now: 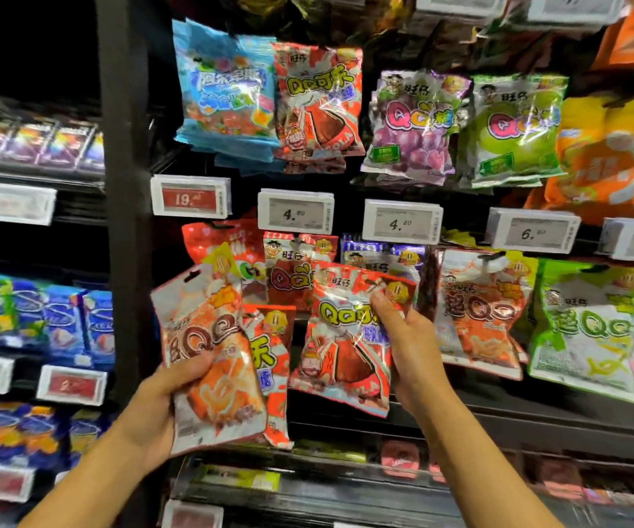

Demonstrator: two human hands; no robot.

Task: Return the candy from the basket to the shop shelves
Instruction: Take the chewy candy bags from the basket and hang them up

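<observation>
My left hand (170, 398) grips two candy bags held up before the shelves: an orange-and-white QQ bag (208, 348) in front and a red cola QQ bag (273, 360) tucked behind it. My right hand (403, 337) pinches the upper right edge of another red cola QQ bag (342, 337), which hangs in front of the middle row of hooks. Matching red cola bags (317, 104) hang on the upper row, above the 4.20 price tag (295, 212). The basket is out of view.
Hanging candy bags fill the rack: blue (227, 93), purple grape (414, 123), green (517, 127) above; red, orange-white (479, 306) and green-white (589, 325) below. A black upright post (124, 222) separates shelves of blue and purple packs at left. Price tags line each rail.
</observation>
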